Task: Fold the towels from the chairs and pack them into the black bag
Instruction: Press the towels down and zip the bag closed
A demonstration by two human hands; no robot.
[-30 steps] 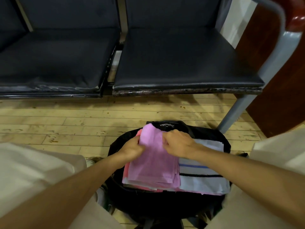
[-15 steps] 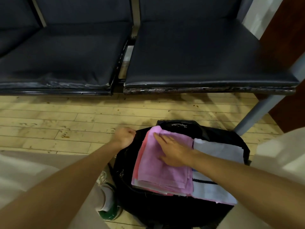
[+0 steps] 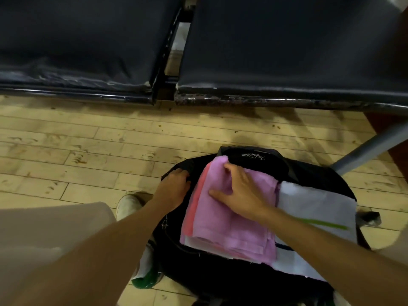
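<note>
While the open black fabric bag stands on the pale wooden plank floor before two dark padded chairs, the right hand presses flat, grip open with fingers straight, on the folded pink terry towel lying in the bag's mouth just beside a folded white striped towel. The left hand curls its grip round the bag's left rim.

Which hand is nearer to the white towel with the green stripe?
Right. The right hand presses flat on the pink towel, just beside the white towel. The left hand grips the rim of the black bag, on the pink towel's far side.
</note>
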